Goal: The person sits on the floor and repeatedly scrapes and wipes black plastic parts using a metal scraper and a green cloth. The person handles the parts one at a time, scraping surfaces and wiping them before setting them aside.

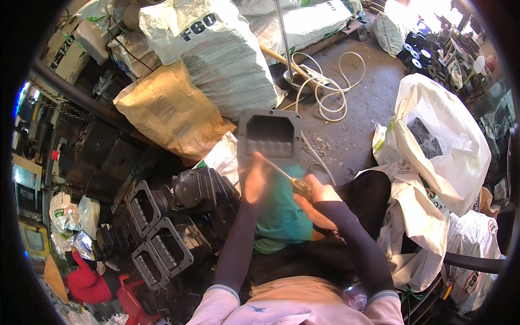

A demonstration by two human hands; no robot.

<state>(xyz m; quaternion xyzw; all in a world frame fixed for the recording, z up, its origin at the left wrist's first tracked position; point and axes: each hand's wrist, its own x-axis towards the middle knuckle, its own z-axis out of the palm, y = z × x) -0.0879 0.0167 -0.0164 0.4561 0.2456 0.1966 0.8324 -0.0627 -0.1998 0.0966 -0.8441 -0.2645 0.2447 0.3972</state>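
A grey plastic housing (270, 138) with a deep rectangular recess and a flanged, screw-holed rim is in front of me, over the teal cloth (281, 208) on my lap. My left hand (254, 181), smeared by motion, grips the housing at its lower left edge, the thumb upward. In my right hand (319, 200) is a screwdriver-like tool (299, 187) with a yellowish handle, the fingers closed round it. Its thin metal shaft slants up and left, the tip beside my left thumb and the housing's lower rim. The tip's shape is too blurred to tell.
Several similar dark housings (168, 246) are stacked at my left. Behind them lie a brown paper sack (173, 108) and a large white sack (216, 59). A pale hose (346, 89) coils on the floor ahead. An opened white bag (444, 130) holds dark parts at right.
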